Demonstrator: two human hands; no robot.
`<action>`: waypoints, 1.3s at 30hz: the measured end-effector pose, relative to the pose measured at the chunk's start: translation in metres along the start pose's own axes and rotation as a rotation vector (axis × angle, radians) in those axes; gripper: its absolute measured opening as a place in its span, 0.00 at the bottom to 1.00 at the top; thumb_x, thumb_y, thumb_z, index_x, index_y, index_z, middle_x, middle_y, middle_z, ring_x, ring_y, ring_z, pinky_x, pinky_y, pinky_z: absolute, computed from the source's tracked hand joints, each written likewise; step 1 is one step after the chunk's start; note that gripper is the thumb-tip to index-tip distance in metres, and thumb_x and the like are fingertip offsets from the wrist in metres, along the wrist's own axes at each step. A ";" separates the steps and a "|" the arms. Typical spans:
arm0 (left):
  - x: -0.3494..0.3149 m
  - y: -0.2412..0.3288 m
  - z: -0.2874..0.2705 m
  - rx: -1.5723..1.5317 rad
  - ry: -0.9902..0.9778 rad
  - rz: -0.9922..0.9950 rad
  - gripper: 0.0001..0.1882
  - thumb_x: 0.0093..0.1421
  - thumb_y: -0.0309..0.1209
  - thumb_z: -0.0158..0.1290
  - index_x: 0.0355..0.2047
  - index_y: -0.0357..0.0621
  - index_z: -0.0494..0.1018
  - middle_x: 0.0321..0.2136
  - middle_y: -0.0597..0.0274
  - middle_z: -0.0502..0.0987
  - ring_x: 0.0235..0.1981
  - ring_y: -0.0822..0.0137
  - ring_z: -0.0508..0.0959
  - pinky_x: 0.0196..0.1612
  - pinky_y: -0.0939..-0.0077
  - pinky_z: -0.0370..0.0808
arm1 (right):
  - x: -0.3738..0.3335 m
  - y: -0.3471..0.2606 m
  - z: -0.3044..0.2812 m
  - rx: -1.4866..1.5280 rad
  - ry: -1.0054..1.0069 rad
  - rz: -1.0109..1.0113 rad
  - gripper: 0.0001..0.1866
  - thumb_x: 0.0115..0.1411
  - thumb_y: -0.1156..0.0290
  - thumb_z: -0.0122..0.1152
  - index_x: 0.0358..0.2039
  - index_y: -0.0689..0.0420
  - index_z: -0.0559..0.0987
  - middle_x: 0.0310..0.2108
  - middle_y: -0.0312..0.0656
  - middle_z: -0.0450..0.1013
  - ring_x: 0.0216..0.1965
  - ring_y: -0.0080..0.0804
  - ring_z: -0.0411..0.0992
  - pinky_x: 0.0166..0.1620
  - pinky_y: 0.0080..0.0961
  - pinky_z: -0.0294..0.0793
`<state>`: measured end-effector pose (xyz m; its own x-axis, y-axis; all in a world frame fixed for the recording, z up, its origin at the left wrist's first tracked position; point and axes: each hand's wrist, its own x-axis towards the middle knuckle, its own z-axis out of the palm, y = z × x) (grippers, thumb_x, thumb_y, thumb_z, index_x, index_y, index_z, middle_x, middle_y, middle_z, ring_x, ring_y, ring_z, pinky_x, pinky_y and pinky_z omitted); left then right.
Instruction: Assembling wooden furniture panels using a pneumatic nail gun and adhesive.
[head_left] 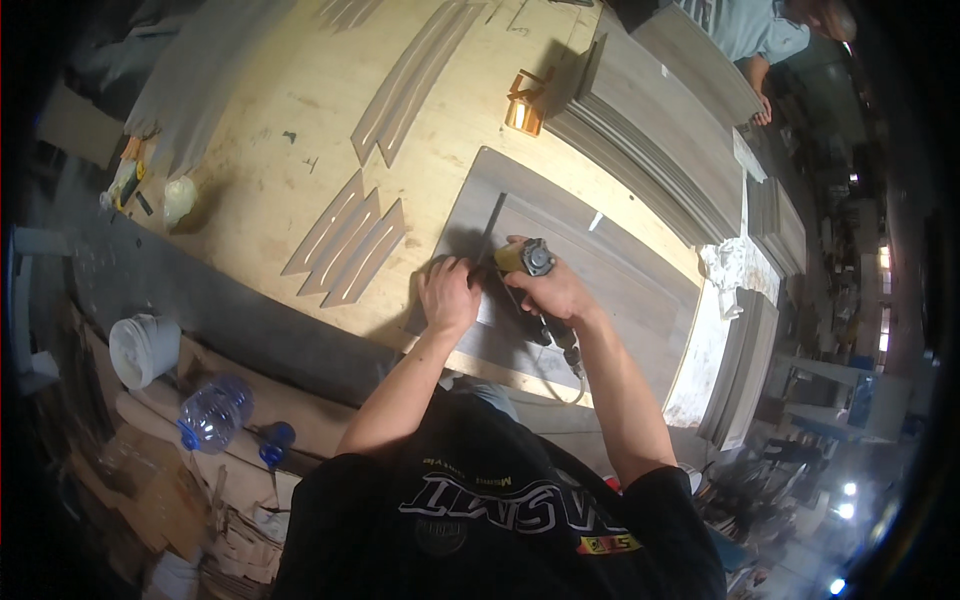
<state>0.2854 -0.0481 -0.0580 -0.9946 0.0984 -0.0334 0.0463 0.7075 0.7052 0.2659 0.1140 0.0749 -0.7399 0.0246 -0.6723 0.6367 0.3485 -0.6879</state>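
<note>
A grey wood-grain panel (pixel 650 290) lies on the pale workbench in front of me. My right hand (pixel 558 292) is closed around a pneumatic nail gun (pixel 510 263), held over the panel with its air hose (pixel 582 384) trailing toward me. Beside it, my left hand (pixel 450 296) rests at the panel's left part, fingers curled on a narrow dark wood strip (pixel 493 225) that lies along the panel. The nail gun's nose is hidden under its body and my hands. Left of the panel are several grey slanted strips (pixel 345 240) with pale glue lines.
More glue-lined strips (pixel 415 85) lie farther up the workbench (pixel 270 130). Orange-brown fastener strips (pixel 523 112) sit near stacked grey boards (pixel 650 120). A co-worker's hand (pixel 763 108) is beyond the stack. White cloth (pixel 735 265) lies at right; a bucket (pixel 145 350) and plastic jug (pixel 215 412) stand lower left.
</note>
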 end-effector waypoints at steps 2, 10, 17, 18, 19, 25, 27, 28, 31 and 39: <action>0.001 0.002 0.003 0.028 -0.027 -0.019 0.09 0.60 0.37 0.59 0.40 0.53 0.80 0.40 0.62 0.79 0.49 0.54 0.76 0.53 0.54 0.65 | -0.002 -0.001 -0.001 -0.005 -0.004 0.009 0.38 0.55 0.67 0.67 0.67 0.50 0.68 0.27 0.37 0.76 0.18 0.24 0.72 0.23 0.23 0.74; 0.002 0.000 0.000 0.028 -0.071 0.005 0.07 0.61 0.38 0.60 0.37 0.52 0.79 0.38 0.66 0.78 0.48 0.59 0.76 0.52 0.56 0.63 | -0.016 0.021 -0.047 0.191 0.070 -0.023 0.39 0.56 0.66 0.66 0.68 0.52 0.66 0.29 0.37 0.76 0.19 0.23 0.72 0.23 0.22 0.73; 0.001 0.009 -0.001 0.038 -0.018 0.044 0.07 0.62 0.37 0.60 0.35 0.50 0.79 0.33 0.64 0.79 0.41 0.59 0.78 0.47 0.60 0.66 | -0.013 0.089 -0.166 0.148 0.417 0.095 0.21 0.55 0.61 0.65 0.46 0.58 0.81 0.32 0.40 0.80 0.21 0.27 0.73 0.25 0.27 0.74; 0.002 0.008 0.001 0.041 -0.021 0.054 0.07 0.62 0.37 0.60 0.35 0.50 0.79 0.33 0.64 0.79 0.41 0.59 0.78 0.47 0.60 0.66 | -0.011 0.095 -0.174 0.168 0.417 0.100 0.19 0.55 0.60 0.65 0.41 0.60 0.82 0.31 0.41 0.81 0.22 0.27 0.73 0.26 0.27 0.74; 0.002 0.007 0.001 0.028 -0.043 0.019 0.07 0.61 0.37 0.60 0.35 0.51 0.79 0.33 0.65 0.78 0.42 0.59 0.77 0.49 0.60 0.65 | -0.010 0.096 -0.179 0.188 0.413 0.106 0.18 0.55 0.58 0.64 0.36 0.61 0.83 0.31 0.41 0.81 0.23 0.27 0.73 0.26 0.27 0.74; 0.005 0.002 0.005 -0.026 -0.062 0.004 0.07 0.61 0.37 0.61 0.34 0.50 0.79 0.34 0.65 0.78 0.42 0.58 0.77 0.50 0.59 0.65 | -0.006 0.101 -0.189 0.237 0.365 0.102 0.16 0.56 0.60 0.64 0.36 0.61 0.83 0.30 0.41 0.80 0.23 0.27 0.73 0.26 0.27 0.73; 0.005 0.001 0.006 -0.032 -0.057 0.004 0.07 0.61 0.38 0.61 0.34 0.50 0.79 0.34 0.64 0.79 0.42 0.58 0.77 0.50 0.59 0.65 | -0.009 0.097 -0.191 0.245 0.350 0.106 0.16 0.56 0.61 0.64 0.36 0.61 0.82 0.30 0.40 0.80 0.23 0.26 0.73 0.26 0.26 0.73; 0.005 0.001 0.006 -0.040 -0.066 -0.006 0.08 0.61 0.38 0.61 0.34 0.50 0.79 0.35 0.64 0.79 0.42 0.58 0.77 0.50 0.59 0.65 | -0.010 0.096 -0.191 0.243 0.331 0.109 0.15 0.56 0.61 0.64 0.35 0.61 0.82 0.29 0.40 0.79 0.23 0.26 0.73 0.26 0.25 0.73; 0.005 0.002 0.007 -0.035 -0.070 -0.009 0.08 0.61 0.38 0.61 0.34 0.49 0.79 0.34 0.63 0.79 0.41 0.57 0.77 0.50 0.59 0.66 | -0.012 0.099 -0.192 0.218 0.311 0.110 0.14 0.56 0.61 0.64 0.33 0.60 0.81 0.27 0.39 0.78 0.23 0.24 0.73 0.25 0.24 0.73; 0.005 -0.006 0.014 -0.083 -0.036 0.003 0.08 0.60 0.36 0.62 0.33 0.46 0.79 0.32 0.61 0.79 0.37 0.56 0.78 0.44 0.61 0.70 | -0.015 0.101 -0.192 0.297 0.305 0.092 0.11 0.57 0.64 0.63 0.31 0.60 0.80 0.25 0.38 0.77 0.22 0.23 0.72 0.22 0.23 0.70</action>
<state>0.2809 -0.0421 -0.0725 -0.9904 0.1268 -0.0557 0.0400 0.6470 0.7615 0.2993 0.3286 0.0681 -0.6789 0.3346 -0.6536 0.7051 0.0486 -0.7075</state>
